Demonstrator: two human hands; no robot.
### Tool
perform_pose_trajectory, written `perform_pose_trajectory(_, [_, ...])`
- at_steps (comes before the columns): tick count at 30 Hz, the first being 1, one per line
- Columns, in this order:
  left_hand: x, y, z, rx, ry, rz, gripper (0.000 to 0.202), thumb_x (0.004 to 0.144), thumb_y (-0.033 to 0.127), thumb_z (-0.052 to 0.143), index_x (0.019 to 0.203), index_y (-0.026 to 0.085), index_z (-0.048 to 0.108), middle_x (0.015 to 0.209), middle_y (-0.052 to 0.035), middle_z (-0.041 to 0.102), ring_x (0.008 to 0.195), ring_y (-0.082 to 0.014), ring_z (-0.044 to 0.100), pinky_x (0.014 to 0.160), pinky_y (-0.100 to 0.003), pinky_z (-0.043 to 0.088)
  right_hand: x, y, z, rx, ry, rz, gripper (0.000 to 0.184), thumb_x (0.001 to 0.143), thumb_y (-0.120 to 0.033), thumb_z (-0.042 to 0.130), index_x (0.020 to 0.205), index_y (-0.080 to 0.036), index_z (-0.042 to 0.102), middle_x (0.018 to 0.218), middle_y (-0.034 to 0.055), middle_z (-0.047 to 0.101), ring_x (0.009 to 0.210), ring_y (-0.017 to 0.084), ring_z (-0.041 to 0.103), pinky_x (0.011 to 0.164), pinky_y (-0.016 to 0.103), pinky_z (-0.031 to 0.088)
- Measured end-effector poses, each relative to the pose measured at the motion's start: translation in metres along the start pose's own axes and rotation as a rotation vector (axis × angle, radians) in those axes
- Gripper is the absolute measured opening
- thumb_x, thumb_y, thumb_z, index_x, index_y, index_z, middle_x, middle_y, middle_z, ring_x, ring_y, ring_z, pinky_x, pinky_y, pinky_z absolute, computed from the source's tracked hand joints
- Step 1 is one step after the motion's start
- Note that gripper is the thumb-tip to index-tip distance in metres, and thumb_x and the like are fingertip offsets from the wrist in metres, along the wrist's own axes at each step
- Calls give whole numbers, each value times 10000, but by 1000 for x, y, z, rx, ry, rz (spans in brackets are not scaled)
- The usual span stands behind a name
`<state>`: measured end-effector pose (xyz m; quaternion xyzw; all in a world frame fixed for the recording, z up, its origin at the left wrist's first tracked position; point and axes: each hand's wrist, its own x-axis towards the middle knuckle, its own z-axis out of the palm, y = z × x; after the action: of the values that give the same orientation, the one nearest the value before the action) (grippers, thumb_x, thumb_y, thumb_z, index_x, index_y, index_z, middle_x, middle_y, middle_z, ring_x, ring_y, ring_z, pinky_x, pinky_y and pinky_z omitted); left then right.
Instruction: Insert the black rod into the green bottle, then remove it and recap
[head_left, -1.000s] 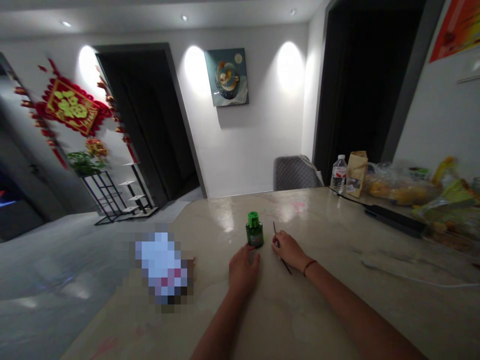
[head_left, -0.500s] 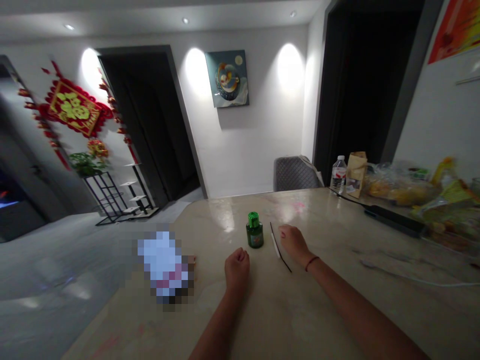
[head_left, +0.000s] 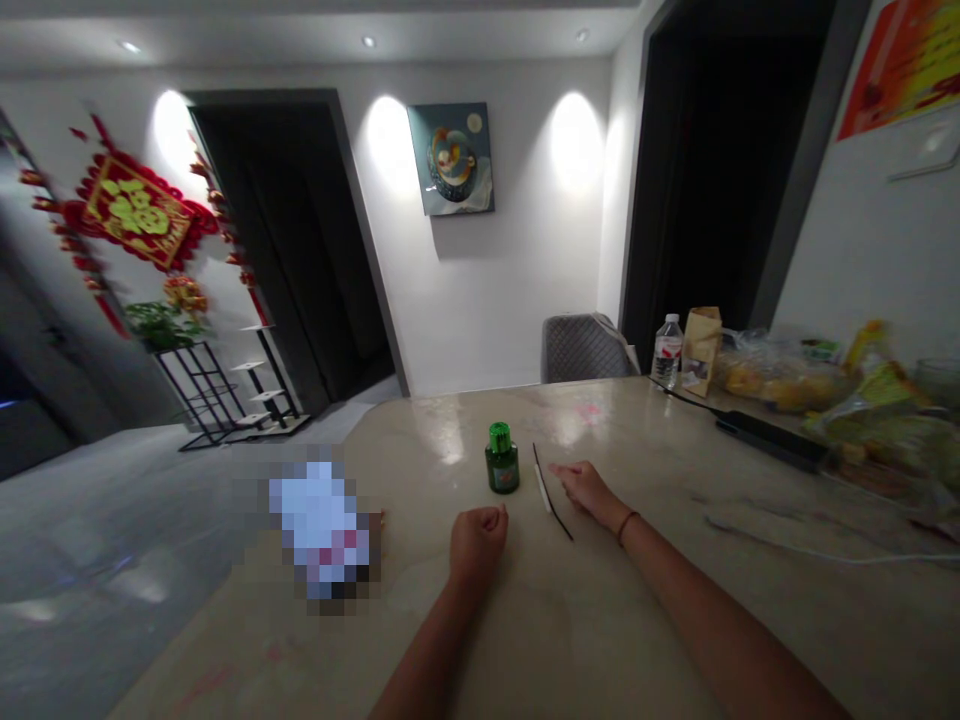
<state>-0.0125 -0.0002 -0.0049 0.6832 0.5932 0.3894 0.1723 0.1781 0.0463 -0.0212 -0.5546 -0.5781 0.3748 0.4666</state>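
A small green glass bottle (head_left: 502, 470) with a shiny green cap stands upright on the table. Just in front of it rests my left hand (head_left: 477, 540), closed in a fist with nothing showing in it. To the bottle's right lies a thin dark stick (head_left: 559, 520) with a white sleeve-like section (head_left: 542, 490) around its middle; its exact kind is unclear. My right hand (head_left: 589, 488) is beside this stick, index finger stretched toward it and other fingers curled. Between fingertip and stick there seems to be a small gap. Nothing is held in the right hand.
On the left of the pale marble table (head_left: 585, 620) lies a blurred-out blue-white object (head_left: 319, 525). At the right are a water bottle (head_left: 667, 350), a paper bag (head_left: 701, 350), a black power strip (head_left: 772, 440), plastic bags (head_left: 780, 375) and a white cable (head_left: 817, 555). A grey chair (head_left: 585, 348) stands behind.
The right hand has gone from a fist to having its index finger extended. My left fist has turned slightly, thumb side toward the right. The view has shifted a little; bottle and stick keep their places.
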Motion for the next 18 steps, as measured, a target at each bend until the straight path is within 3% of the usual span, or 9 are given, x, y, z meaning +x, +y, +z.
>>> perform_pose_trajectory(4, [1, -2, -1, -20, -6, 5, 310, 629, 266, 402, 449, 188, 162, 487, 46, 139, 465, -58, 162, 461, -221, 117, -10, -7, -7, 33, -93, 65, 432, 683, -515, 467, 452, -223, 248, 321, -96, 227, 307, 48, 192, 355, 219, 135])
perform_pose_trajectory(18, [2, -1, -3, 6, -11, -24, 313, 604, 259, 414, 441, 190, 155, 472, 55, 130, 452, -56, 174, 462, -217, 127, -25, -11, -7, -44, -63, -67, 420, 706, -480, 448, 464, -213, 232, 420, -80, 164, 421, 59, 184, 434, 230, 171])
